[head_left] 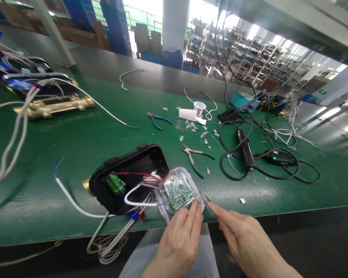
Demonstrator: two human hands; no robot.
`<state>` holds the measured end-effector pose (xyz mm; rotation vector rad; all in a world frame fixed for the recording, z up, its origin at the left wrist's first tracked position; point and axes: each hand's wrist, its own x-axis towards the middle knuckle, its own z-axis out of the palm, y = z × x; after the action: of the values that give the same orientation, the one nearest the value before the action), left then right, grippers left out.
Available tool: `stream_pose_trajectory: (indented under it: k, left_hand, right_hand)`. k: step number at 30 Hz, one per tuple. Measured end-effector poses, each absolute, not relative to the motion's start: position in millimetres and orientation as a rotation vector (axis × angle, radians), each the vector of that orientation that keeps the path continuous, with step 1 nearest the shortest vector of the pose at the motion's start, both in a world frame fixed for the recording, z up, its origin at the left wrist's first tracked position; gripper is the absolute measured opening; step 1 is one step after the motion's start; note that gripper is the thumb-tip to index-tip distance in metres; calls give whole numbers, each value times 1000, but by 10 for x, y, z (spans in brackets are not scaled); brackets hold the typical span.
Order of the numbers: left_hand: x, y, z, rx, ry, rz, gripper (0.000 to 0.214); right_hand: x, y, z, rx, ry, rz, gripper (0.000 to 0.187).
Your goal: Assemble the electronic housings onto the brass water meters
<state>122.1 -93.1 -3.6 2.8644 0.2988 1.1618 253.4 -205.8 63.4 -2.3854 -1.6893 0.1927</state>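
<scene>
Green circuit board (178,189), likely light, fragile, best held edgewise, against flat left hand (180,236); slim tool (205,198) in pinched right hand (240,228).

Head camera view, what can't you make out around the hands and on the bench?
All in the head view:
- Near edge of the circuit board: partly covered by the left hand.
- Thin dark tool: mostly hidden by the fingers of the right hand, so its type is unclear.
- Board markings: too small to read.
- White cables at far left: cut off by the picture's left edge.
</scene>
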Motion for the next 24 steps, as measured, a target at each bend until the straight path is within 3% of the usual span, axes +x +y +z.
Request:
stream_pose_trajectory:
  k: [15,24]
  left_hand:
    - [1225,-954,-55,2820,340,1207,30]
    - [1247,-1010,-110,2764,401,1214,25]
  right_hand:
    - [2489,-2090,625,-2451,-1620,254,43]
    - [2223,-1777,835,-2994,-1590,333,50]
